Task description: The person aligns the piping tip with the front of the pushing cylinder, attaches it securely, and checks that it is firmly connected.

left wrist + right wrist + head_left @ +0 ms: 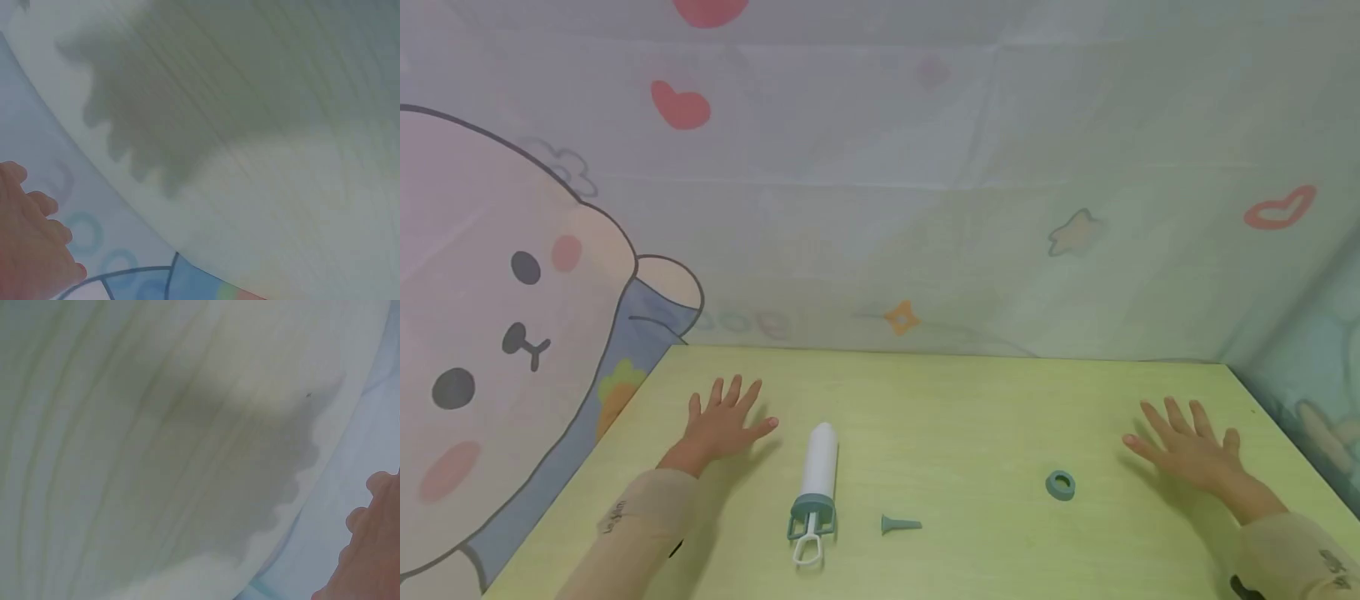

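Observation:
My left hand [721, 423] is spread over the left part of the table, fingers apart and holding nothing. Right of it lies a white syringe-like tube [820, 462] with a grey-green collar, side loops and a white ring handle pointing toward me. A small grey-green cone-shaped nozzle [901, 524] rests on its side near the middle. Farther right is a grey-green ring [1061, 485]. Beyond that ring my right hand [1195, 450] hovers with spread fingers and nothing in it. The wrist views show only each hand's edge and its shadow.
The light yellow-green table [955, 425] ends at a cloth backdrop [850, 233] printed with hearts, stars and a large cartoon bear on the left. More printed cloth [1330, 383] hangs beyond the right edge.

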A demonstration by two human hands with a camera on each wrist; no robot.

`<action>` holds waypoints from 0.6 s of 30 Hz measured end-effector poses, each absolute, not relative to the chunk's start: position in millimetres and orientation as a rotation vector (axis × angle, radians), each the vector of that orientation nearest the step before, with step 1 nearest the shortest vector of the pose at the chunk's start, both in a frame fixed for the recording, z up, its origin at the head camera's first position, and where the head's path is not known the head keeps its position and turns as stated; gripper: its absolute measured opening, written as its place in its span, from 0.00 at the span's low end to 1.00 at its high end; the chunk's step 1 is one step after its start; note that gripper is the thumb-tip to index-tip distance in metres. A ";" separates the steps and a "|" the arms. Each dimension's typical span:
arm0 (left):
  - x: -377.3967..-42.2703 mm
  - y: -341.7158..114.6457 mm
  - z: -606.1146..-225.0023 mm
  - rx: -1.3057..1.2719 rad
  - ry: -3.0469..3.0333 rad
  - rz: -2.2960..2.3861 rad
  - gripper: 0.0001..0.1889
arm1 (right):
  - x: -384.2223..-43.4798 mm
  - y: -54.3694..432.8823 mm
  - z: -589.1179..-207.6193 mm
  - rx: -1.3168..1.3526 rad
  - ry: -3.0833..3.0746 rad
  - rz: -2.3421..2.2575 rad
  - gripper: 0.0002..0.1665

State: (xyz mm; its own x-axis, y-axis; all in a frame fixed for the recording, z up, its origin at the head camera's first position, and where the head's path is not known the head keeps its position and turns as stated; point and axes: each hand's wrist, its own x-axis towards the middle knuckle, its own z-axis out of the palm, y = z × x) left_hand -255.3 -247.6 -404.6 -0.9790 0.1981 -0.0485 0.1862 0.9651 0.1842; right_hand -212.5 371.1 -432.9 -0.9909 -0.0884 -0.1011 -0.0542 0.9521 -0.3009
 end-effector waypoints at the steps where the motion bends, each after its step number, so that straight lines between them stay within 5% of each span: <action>1: -254.7 -244.8 -404.3 0.309 3.050 0.278 0.43 | -212.3 368.2 -431.7 -0.118 2.997 -0.457 0.49; 18: -244.4 -192.5 -404.1 0.603 3.081 0.258 0.40 | -207.0 325.2 -423.7 -0.394 3.139 -0.493 0.45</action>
